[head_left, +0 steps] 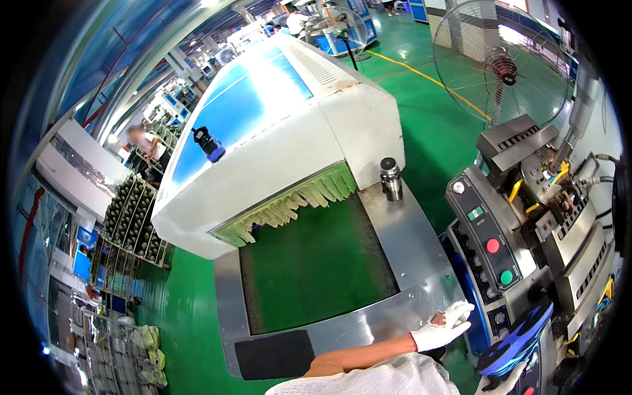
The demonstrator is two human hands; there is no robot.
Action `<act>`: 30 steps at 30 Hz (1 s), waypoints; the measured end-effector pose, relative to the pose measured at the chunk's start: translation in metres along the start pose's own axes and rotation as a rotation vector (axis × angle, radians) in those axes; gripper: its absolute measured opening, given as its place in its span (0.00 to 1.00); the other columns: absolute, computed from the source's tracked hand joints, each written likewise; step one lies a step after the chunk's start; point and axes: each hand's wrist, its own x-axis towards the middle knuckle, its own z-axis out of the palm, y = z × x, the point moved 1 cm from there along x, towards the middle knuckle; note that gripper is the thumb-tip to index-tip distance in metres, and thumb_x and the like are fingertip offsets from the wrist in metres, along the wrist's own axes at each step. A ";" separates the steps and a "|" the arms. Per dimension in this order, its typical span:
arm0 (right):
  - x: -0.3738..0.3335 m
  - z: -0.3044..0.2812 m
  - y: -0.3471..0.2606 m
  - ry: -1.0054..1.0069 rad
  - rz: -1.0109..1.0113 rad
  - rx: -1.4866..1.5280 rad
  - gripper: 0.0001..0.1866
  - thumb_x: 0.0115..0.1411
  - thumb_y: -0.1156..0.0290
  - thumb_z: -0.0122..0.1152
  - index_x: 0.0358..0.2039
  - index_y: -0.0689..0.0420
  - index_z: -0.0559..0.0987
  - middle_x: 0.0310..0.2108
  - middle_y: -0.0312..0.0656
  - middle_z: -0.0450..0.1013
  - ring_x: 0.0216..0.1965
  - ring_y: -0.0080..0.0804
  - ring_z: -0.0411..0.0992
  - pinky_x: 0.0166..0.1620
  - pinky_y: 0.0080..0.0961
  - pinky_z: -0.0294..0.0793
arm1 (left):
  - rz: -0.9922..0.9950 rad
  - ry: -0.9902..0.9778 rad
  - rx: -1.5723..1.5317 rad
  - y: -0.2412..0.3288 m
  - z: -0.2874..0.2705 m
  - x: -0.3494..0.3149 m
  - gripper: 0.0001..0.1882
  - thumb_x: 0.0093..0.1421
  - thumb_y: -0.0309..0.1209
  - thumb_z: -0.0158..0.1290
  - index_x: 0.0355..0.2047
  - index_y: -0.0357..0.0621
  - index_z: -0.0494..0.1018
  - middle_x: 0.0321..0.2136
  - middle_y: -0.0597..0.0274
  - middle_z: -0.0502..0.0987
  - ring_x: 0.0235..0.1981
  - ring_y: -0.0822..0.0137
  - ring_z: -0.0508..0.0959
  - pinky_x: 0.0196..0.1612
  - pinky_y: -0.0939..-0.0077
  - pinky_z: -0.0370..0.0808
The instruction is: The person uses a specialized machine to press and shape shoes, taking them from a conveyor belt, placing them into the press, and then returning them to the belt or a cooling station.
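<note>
My left hand [446,327], in a white glove with a bare patch of skin showing, reaches over the right corner of the steel table rim [368,322]. Its fingers are stretched out and nothing is in them. At the lower right my right hand [505,383], also gloved, grips a blue and black shoe [517,342] from below. The shoe is tilted, close beside the front of a grey machine with a control panel [490,230]. Part of the right hand is hidden behind the shoe.
A white and blue conveyor oven [276,191] with a fringed curtain [296,204] stands ahead, its green belt [316,270] framed in steel. A metal cylinder [391,181] and black pad [275,354] lie on the frame. A large fan [503,69] stands far right; shoe racks [135,217] and another person [155,148] are left.
</note>
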 end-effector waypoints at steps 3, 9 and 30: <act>0.003 0.001 -0.002 -0.013 -0.021 -0.003 0.46 0.59 0.69 0.76 0.71 0.66 0.58 0.66 0.67 0.61 0.64 0.66 0.65 0.64 0.56 0.69 | -0.018 0.026 -0.041 0.016 -0.001 -0.002 0.24 0.68 0.33 0.55 0.63 0.45 0.65 0.57 0.52 0.68 0.45 0.61 0.78 0.51 0.64 0.77; 0.018 -0.001 -0.019 -0.028 -0.064 0.002 0.46 0.60 0.69 0.75 0.71 0.65 0.57 0.67 0.67 0.60 0.65 0.68 0.64 0.65 0.57 0.67 | -0.002 -0.016 0.039 0.026 0.006 -0.004 0.23 0.69 0.31 0.55 0.63 0.44 0.67 0.61 0.50 0.68 0.50 0.62 0.80 0.52 0.66 0.80; -0.044 -0.082 0.071 0.258 0.301 0.108 0.38 0.66 0.66 0.62 0.72 0.61 0.59 0.68 0.59 0.62 0.65 0.54 0.68 0.65 0.46 0.70 | 0.053 -0.032 -0.114 0.084 0.104 -0.026 0.24 0.69 0.29 0.54 0.65 0.43 0.66 0.56 0.54 0.72 0.50 0.64 0.79 0.50 0.70 0.80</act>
